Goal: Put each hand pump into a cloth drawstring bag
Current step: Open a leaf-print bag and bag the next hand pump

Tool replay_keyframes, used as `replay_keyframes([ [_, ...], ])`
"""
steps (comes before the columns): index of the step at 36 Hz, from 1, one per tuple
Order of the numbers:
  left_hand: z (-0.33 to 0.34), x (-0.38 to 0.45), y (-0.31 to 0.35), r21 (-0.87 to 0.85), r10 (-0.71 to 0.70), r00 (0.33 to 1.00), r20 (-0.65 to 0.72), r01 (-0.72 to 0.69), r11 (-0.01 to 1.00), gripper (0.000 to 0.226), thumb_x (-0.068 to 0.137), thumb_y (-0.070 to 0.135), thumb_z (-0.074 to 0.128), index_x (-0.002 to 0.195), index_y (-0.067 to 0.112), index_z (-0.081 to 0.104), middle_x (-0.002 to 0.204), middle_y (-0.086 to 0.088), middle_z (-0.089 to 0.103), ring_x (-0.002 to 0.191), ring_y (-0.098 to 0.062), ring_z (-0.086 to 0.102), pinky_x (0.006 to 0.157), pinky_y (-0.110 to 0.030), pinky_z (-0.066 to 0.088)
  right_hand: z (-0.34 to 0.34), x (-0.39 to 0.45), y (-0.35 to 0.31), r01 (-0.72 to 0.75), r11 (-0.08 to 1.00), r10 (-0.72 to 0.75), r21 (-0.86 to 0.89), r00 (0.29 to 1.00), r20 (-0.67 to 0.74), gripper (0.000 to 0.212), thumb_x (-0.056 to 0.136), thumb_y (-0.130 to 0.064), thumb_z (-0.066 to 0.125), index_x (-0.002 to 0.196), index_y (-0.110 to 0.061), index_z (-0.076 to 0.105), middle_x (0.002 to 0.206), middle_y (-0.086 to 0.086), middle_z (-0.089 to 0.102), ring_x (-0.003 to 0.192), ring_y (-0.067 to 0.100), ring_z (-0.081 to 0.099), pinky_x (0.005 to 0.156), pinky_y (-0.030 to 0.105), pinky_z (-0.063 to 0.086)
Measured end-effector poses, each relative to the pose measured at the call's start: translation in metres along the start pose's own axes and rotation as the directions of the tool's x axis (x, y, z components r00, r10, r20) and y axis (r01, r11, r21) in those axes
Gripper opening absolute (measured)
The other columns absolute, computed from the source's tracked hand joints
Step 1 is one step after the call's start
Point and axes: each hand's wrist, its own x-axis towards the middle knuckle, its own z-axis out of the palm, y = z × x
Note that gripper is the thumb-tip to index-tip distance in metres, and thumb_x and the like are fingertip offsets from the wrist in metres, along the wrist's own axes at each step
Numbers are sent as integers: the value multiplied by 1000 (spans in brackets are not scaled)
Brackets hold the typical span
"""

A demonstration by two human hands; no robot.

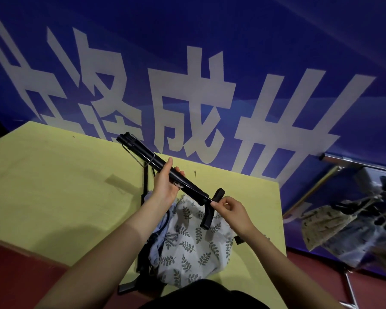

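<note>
Hand pump: black, long barrel, held in the air above the table, tilted from far left down to near right. Wire foot loop folded along the far end; T-handle at the near right end, hanging crosswise over the bag.

Left hand: curled round the barrel near its middle from below, thumb and fingertips showing over the top. Firm hold.

Right hand: just right of the T-handle, thumb and forefinger pinching at the thin rod where it meets the handle; remaining fingers loosely bent. Whether the pinch is on the rod itself or on something small beside it cannot be told.

Cloth drawstring bag: white with a green leaf print, lying crumpled on the near part of the table, directly below the pump handle and between the two forearms. Pump wholly outside it.

Table: yellow-green top.

Further dark pump parts: under and left of the bag, partly hidden.

Blue banner: behind the table, large white characters.
</note>
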Motion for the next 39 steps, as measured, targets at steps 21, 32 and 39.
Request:
replay_keyframes([
  [21,-3,5,0,174,13,996,85,-28,984,16,95,25,58,102,11,53,83,-4,55,82,-20,60,86,-36,51,4,9,5,-345,813,136,469,896,423,48,89,-33,56,120,5,59,111,14,69,104,22,66,96,42,46],
  [32,-7,12,-7,213,-14,998,56,1,977,18,94,29,59,104,14,57,88,-7,58,100,-27,64,89,-39,52,3,6,8,-226,915,142,334,955,259,35,96,-31,56,118,-4,59,109,7,73,106,23,66,83,35,45],
  [39,-7,17,-12,180,-68,998,11,65,982,24,92,30,62,108,12,58,94,-8,61,106,-27,65,96,-41,49,3,6,7,-187,945,158,267,979,128,31,96,-33,57,114,-9,62,102,3,74,98,19,68,88,38,46],
])
